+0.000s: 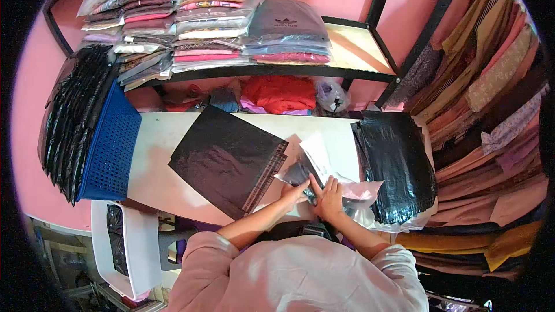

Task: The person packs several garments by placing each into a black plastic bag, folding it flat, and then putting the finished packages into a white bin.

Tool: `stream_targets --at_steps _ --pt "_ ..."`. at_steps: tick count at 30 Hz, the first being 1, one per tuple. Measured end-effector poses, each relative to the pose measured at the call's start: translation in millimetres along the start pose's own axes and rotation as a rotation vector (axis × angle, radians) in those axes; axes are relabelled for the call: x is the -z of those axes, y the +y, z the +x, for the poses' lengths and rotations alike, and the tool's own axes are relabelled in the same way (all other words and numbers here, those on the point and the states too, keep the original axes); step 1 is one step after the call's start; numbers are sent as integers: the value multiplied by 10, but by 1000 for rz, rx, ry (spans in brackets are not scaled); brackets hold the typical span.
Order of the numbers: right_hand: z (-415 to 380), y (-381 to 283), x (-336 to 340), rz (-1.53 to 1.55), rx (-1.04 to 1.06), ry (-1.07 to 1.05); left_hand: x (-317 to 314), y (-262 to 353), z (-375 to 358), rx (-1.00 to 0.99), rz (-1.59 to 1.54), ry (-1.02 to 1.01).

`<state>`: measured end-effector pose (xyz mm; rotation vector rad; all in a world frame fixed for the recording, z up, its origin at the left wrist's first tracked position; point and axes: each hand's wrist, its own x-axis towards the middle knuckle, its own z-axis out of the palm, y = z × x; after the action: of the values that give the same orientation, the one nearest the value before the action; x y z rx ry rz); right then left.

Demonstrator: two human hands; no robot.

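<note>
The left hand [293, 194] and right hand [330, 197] meet on a clear packet [296, 173] over the surface [155, 164], fingers partly bent; whether they grip it, I cannot tell. Left of the packet lies a black pile [222, 159], right of it black bags [400, 167], beyond it white paper [314, 151]

Our right hand [329, 199] hides part of the packet [364, 191] beneath. Beyond it, we can't read the slip's [315, 155] tiny print; far to its right, garments [503, 89] are cut off.
</note>
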<state>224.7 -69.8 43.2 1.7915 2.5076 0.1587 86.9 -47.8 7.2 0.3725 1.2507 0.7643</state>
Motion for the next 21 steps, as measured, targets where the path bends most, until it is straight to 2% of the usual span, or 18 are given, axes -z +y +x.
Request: stream_targets --at_steps 2,3,4,5,6,7,9,10,12,13,15,16,19,21 --pt "23 100 -24 82 -1 46 92 276 -216 77 206 -48" --pt "66 169 48 84 1 46 332 221 -94 -193 466 -3" --pt "115 249 115 246 -7 -64 580 158 24 -468 723 43" --pt "147 333 149 407 -16 -172 706 184 -45 -556 888 355" --pt "168 411 171 423 -5 -21 885 240 -119 -895 1087 560" --pt "193 496 203 519 -75 -29 1030 260 -214 -772 1153 667" --pt "240 707 193 747 -61 76 1294 234 -242 -712 1401 780" --pt "242 785 233 794 -130 51 1379 226 -231 -710 1399 780" --pt "229 894 343 900 -195 37 1462 248 -248 -560 1393 536" --pt "203 943 348 975 -189 45 1478 269 -242 -556 1388 538" --pt "152 1026 259 1045 -205 61 1485 303 -241 -608 1461 335" --pt "131 1068 208 1043 -202 54 1516 257 -167 -673 1450 287" --pt "79 1088 89 1141 -183 36 1425 261 -174 -673 1503 232" --pt "35 978 117 872 -196 4 1381 269 -180 -685 1496 250"
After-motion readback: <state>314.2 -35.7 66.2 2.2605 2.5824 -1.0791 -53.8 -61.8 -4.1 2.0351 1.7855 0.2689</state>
